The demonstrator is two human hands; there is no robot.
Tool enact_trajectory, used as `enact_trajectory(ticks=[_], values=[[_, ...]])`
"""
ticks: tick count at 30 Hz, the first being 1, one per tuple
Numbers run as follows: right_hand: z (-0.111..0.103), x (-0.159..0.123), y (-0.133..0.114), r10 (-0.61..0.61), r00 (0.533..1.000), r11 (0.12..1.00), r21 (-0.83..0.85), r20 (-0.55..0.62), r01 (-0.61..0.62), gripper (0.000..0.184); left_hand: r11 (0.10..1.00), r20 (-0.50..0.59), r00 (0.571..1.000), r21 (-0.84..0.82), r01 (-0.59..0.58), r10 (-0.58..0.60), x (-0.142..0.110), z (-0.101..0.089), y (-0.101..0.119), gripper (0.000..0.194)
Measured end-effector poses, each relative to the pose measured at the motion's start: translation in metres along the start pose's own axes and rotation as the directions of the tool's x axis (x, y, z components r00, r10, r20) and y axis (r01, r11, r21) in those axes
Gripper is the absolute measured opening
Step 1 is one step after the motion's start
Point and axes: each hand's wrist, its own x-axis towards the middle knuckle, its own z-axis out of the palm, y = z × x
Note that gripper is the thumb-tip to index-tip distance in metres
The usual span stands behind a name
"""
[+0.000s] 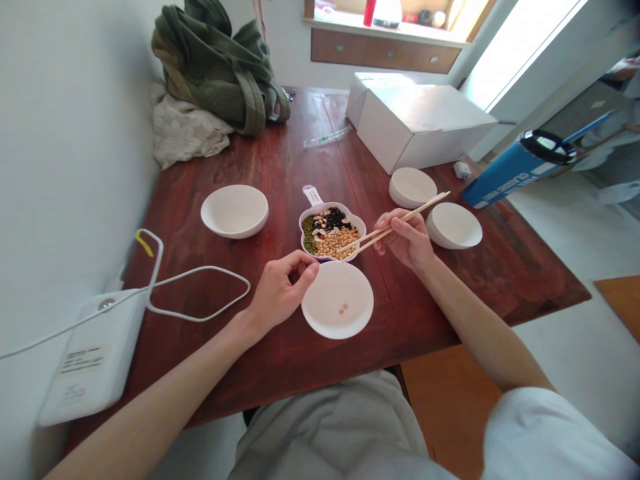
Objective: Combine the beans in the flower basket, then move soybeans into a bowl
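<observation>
At six o'clock from the flower-shaped divided dish (pixel 363 225), and just beside it, sits a white bowl (pixel 337 327) with a few pale beans (pixel 343 309) at its bottom. The left hand (pixel 281 291) is at that bowl's ten o'clock edge, thumb and forefinger drawn close together at the rim; whether they pinch it is hard to tell. The right hand (pixel 409 241) holds a pair of wooden chopsticks (pixel 430 203), their tips slightly parted over the dish's soybeans (pixel 334 245). Black beans (pixel 336 219) fill its twelve o'clock side, mung beans (pixel 309 239) its nine o'clock side, and peanuts (pixel 321 233) lie around the middle. The step in hand looks like lining up the chopsticks on the soybeans; no bean can be made out between the tips. A lift from here would call for a light, even squeeze on one smooth bean and a steady near bowl. Between nine and ten o'clock from the dish stands another white bowl (pixel 235 212); toward two and three o'clock are further white bowls (pixel 454 227), all on the reddish-brown table (pixel 280 373).
</observation>
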Motion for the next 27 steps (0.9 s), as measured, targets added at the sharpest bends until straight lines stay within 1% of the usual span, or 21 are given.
enact_trajectory(ticks=[2,4,7,11,14,17,20,23,27], values=[[-0.0022,0.0007,0.0016,-0.044,0.997,0.997,-0.059,-0.057,0.041,0.031,1.000,0.001,1.000,-0.011,0.003,-0.003,-0.0004,-0.0002,0.0011,0.034],[-0.0039,0.0006,0.0033,-0.070,0.995,0.984,-0.165,-0.065,0.059,0.031,1.000,0.004,1.000,-0.010,0.009,-0.009,-0.0007,-0.0002,0.0020,0.034],[-0.0043,-0.0012,0.0056,-0.065,0.998,0.950,-0.306,-0.011,0.059,0.031,1.000,0.004,1.000,0.000,0.011,-0.011,-0.0010,0.0001,0.0024,0.035],[-0.0037,-0.0039,0.0077,-0.043,0.996,0.904,-0.422,0.075,0.071,0.030,1.000,0.000,1.000,0.016,0.008,-0.008,-0.0008,0.0002,0.0021,0.035],[-0.0044,-0.0038,0.0071,-0.027,0.987,0.856,-0.507,0.157,0.104,0.035,1.000,0.000,1.000,0.026,-0.001,0.001,-0.0007,0.0002,0.0025,0.033],[-0.0032,-0.0026,0.0055,-0.019,0.981,0.828,-0.547,0.191,0.122,0.047,0.999,0.001,1.000,0.031,-0.010,0.010,-0.0005,0.0004,0.0030,0.032],[-0.0002,-0.0023,0.0051,-0.015,0.986,0.819,-0.564,0.164,0.106,0.057,0.999,0.002,1.000,0.035,-0.016,0.015,-0.0005,0.0005,0.0028,0.031],[0.0019,-0.0032,0.0063,0.012,0.993,0.828,-0.558,0.120,0.057,0.061,0.999,0.001,1.000,0.037,-0.019,0.019,-0.0008,0.0005,0.0024,0.032],[0.0025,-0.0037,0.0090,0.055,0.996,0.865,-0.501,0.063,-0.017,0.061,0.999,-0.007,1.000,0.046,-0.013,0.013,-0.0004,0.0004,0.0028,0.032]])
